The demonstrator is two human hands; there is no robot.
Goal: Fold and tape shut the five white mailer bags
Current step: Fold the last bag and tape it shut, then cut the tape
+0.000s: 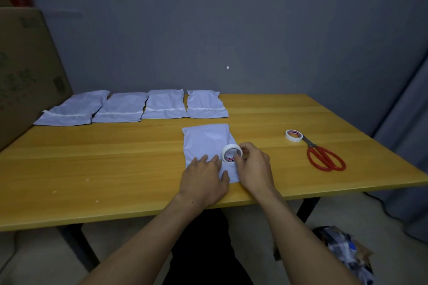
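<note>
seemingly four bags [148, 107] at 11 o'clock lie folded and taped, with only the fifth bag [206, 141] at 6 o'clock untaped: left hand [203, 178] presses it, fingers straight, right hand [254, 169] pinches the roll [232, 152] on it.

Print on tape roll [232, 153] and cardboard box [25, 69] unreadable.

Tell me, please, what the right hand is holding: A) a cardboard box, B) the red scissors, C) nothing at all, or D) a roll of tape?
D: the right hand pinches a roll of tape above the bag, while the scissors lie apart from it, untouched.
</note>
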